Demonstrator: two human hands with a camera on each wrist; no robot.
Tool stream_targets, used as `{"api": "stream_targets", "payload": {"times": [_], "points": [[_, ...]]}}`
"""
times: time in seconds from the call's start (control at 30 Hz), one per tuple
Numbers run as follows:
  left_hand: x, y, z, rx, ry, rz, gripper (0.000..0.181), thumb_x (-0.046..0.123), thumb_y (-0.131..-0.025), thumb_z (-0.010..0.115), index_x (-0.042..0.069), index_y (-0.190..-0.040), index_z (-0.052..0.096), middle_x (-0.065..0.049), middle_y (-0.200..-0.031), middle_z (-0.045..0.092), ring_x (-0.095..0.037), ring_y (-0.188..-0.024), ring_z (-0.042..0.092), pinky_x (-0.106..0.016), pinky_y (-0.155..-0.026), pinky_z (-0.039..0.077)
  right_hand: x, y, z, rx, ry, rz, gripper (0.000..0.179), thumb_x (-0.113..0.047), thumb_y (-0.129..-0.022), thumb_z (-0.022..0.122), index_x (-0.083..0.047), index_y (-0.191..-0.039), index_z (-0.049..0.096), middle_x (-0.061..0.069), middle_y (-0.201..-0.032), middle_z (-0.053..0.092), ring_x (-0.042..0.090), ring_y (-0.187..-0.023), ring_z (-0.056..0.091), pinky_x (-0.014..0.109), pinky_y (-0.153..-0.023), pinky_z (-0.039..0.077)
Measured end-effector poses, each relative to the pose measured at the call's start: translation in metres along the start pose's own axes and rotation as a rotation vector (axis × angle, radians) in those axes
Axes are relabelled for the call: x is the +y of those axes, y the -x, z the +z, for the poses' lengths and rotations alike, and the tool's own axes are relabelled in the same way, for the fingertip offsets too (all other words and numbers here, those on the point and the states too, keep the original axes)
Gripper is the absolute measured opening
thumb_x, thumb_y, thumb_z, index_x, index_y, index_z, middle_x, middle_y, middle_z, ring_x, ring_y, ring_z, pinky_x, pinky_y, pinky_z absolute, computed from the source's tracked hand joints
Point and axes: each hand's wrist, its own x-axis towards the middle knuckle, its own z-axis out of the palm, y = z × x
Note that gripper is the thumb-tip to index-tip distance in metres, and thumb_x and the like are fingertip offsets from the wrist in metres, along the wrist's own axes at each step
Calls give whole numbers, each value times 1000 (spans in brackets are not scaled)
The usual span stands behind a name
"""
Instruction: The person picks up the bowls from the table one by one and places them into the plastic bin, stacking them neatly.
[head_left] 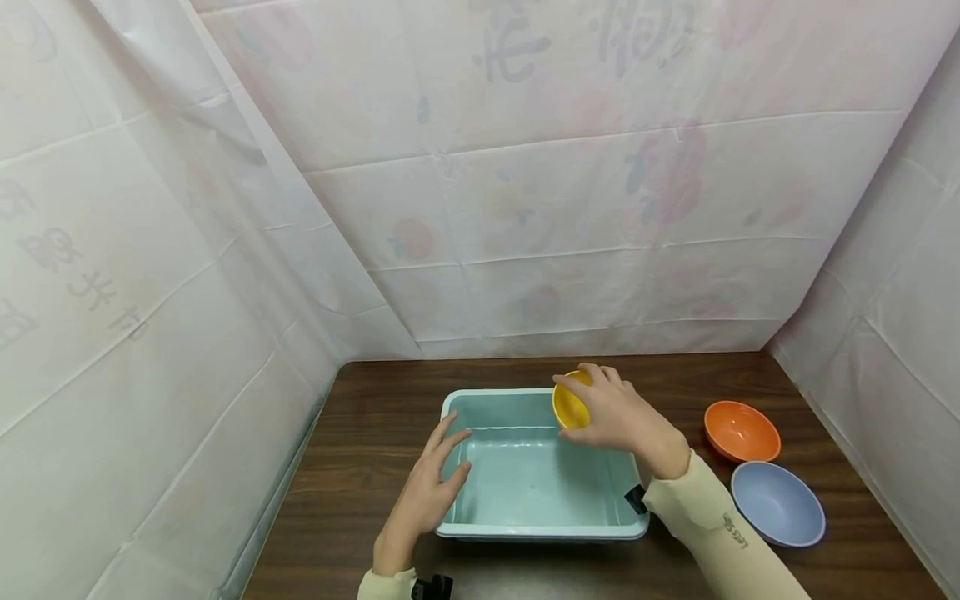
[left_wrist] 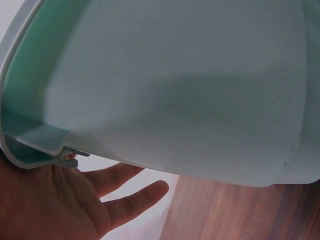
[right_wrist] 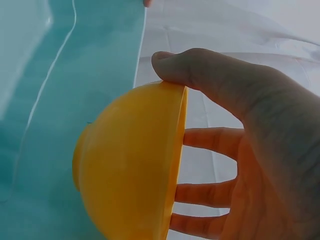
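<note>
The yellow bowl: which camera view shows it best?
The right wrist view: there the yellow bowl appears large, its rounded outside plainly visible, though cut off below. The head view shows it small, partly covered by the right hand; the left wrist view, not at all.

Dk brn wood-grain tbl, creased wht sheets L, R & back, w/ faint pinkish prints on back.

Orange bowl beside blue bowl on wooden table; white printed sheets behind.
</note>
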Motion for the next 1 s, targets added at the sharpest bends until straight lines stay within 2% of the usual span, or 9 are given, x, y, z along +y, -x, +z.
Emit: {"api": "stream_targets", "payload": {"times": [0.33,0.57,0.8,1.0], "points": [[0,0,-1,3,-1,11,44,21,-104,62,23,-147,56,1,-171,24,-32,-154,32,-63,-112,43,-6,-3,10,-9,26,-45,84,-53,-82,81,-24,-153,49,23,-157,39,48,-138,41,72,-103,44],[0,0,-1,4,3,8,44,20,-103,63,23,-147,56,1,-171,25,-32,-154,33,-62,-112,43,-12,-3,15,-4,37,-85,82,-54,-81,81,-23,-151,52,24,-154,43,46,-135,44,68,-102,47],[1,0,0,11,-1,6,44,16,-102,64,20,-146,57,-2,-170,26,-34,-153,33,-64,-112,42,-14,-4,20,24,75,-142,81,-54,-81,81,-23,-150,53,22,-152,46,45,-132,48,67,-98,51],[1,0,0,10,-6,5,44,17,-103,63,19,-146,57,-1,-171,26,-34,-153,33,-64,-112,42,-14,-6,24,39,89,-199,78,-54,-80,81,-22,-147,56,23,-150,48,44,-129,50,61,-94,55]]}}
